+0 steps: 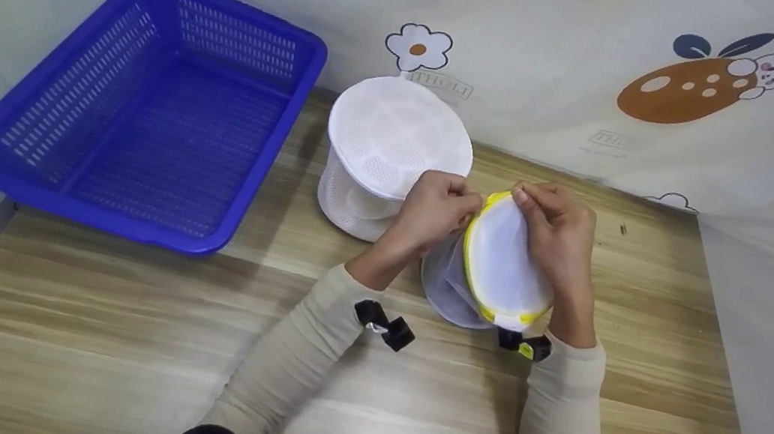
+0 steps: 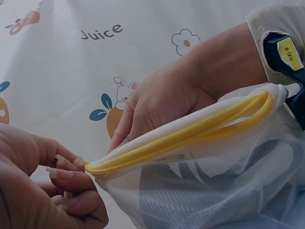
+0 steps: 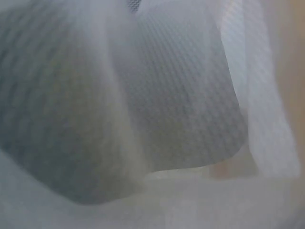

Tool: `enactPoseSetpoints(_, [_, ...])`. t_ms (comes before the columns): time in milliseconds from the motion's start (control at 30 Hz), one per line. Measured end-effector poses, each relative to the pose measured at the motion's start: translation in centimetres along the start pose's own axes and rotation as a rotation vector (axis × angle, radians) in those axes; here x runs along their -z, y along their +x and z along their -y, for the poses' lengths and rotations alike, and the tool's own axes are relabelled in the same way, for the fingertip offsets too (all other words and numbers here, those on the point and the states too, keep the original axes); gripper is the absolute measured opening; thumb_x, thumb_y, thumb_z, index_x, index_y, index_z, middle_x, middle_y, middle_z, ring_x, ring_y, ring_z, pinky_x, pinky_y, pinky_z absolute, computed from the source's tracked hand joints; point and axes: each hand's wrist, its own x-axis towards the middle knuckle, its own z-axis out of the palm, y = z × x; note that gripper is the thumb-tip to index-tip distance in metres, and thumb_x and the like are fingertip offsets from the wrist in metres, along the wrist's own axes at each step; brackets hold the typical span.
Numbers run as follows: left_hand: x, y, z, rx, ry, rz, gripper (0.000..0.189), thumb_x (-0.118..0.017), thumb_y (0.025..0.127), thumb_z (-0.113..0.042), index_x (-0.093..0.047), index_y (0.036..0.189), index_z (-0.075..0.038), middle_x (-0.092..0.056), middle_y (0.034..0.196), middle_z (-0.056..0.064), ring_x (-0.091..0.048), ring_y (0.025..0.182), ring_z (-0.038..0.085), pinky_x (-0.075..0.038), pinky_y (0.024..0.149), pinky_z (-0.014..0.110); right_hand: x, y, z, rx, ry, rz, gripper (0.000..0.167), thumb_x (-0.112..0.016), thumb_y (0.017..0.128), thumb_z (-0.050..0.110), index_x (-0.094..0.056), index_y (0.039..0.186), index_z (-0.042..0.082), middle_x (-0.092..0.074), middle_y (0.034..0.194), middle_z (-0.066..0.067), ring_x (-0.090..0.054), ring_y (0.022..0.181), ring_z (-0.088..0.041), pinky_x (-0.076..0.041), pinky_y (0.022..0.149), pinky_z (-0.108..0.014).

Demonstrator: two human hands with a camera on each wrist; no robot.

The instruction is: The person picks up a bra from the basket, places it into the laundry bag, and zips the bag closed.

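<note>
A white mesh laundry bag (image 1: pixel 510 257) with a yellow zipper (image 2: pixel 181 138) round its lid stands tilted near the middle of the table. My left hand (image 1: pixel 434 205) pinches the zipper's end at the bag's far edge; the left wrist view shows thumb and fingertips there. On the other side, my right hand (image 1: pixel 560 226) grips the lid's rim, thumb on top. The zipper tapes gap a little near the right wrist. Through the mesh, a dark grey shape (image 2: pixel 214 181) shows, its kind unclear. The right wrist view holds only blurred mesh (image 3: pixel 176 95), close up.
A second, all-white mesh laundry bag (image 1: pixel 398 135) stands upright just left of my left hand. Farther left is a blue plastic basket (image 1: pixel 226 232) with slotted sides. A printed cloth (image 1: pixel 548 43) hangs behind the wooden table (image 1: pixel 113 330).
</note>
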Motion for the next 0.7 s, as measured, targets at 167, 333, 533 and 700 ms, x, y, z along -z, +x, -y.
enactPoseSetpoints(167, [-0.08,0.01,0.05,-0.004,0.004,-0.001,0.027,-0.056,0.082,0.007,-0.054,0.057,-0.003,-0.039,0.045,-0.002,-0.034,0.039,0.006,-0.027,0.039,0.019,0.06,-0.05,-0.12,0.004,-0.018,-0.003,0.013,-0.065,0.087,-0.002,-0.071,0.097,-0.009,-0.067,0.087,-0.02,-0.059,0.078,-0.013,-0.047,0.068,-0.016])
enactPoseSetpoints(333, [-0.12,0.05,0.12,-0.029,0.064,-0.004,0.027,-0.056,0.081,0.005,-0.053,0.056,-0.004,-0.04,0.046,-0.003,-0.035,0.04,0.005,-0.027,0.04,0.019,0.11,-0.04,-0.19,0.01,-0.044,-0.024,0.013,-0.067,0.086,-0.001,-0.072,0.095,-0.008,-0.067,0.085,-0.018,-0.058,0.076,-0.011,-0.045,0.066,-0.015])
enactPoseSetpoints(533, [-0.15,0.11,0.25,-0.03,0.055,-0.007,0.027,-0.056,0.081,0.006,-0.053,0.056,-0.004,-0.041,0.046,-0.003,-0.036,0.041,0.005,-0.028,0.04,0.019,0.13,0.02,-0.32,0.001,-0.03,-0.023,0.013,-0.067,0.087,0.0,-0.072,0.095,-0.008,-0.067,0.085,-0.018,-0.058,0.076,-0.01,-0.046,0.066,-0.016])
enactPoseSetpoints(700, [-0.16,0.03,0.14,-0.025,0.071,-0.018,0.027,-0.056,0.081,0.005,-0.053,0.056,-0.005,-0.041,0.046,-0.003,-0.035,0.04,0.005,-0.026,0.038,0.019,0.18,0.08,-0.36,-0.01,-0.035,-0.027,0.013,-0.066,0.087,0.0,-0.072,0.096,-0.008,-0.067,0.084,-0.018,-0.057,0.074,-0.011,-0.045,0.065,-0.016])
